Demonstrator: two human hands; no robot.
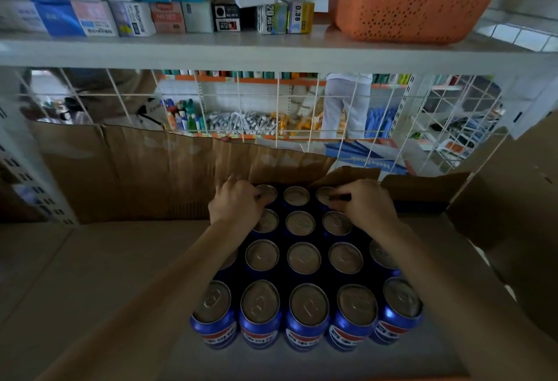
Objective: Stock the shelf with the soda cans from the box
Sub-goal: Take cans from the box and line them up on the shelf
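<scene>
The soda cans (306, 318) are deep blue with a red-and-white band and dull silver tops. The box (126, 175) is plain brown cardboard. Above, the basket (404, 3) is orange — dotted with small holes — on a white shelf (211, 48).

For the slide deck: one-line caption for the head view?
Left hand and right hand on back-row soda cans below a stocked shelf.
</scene>
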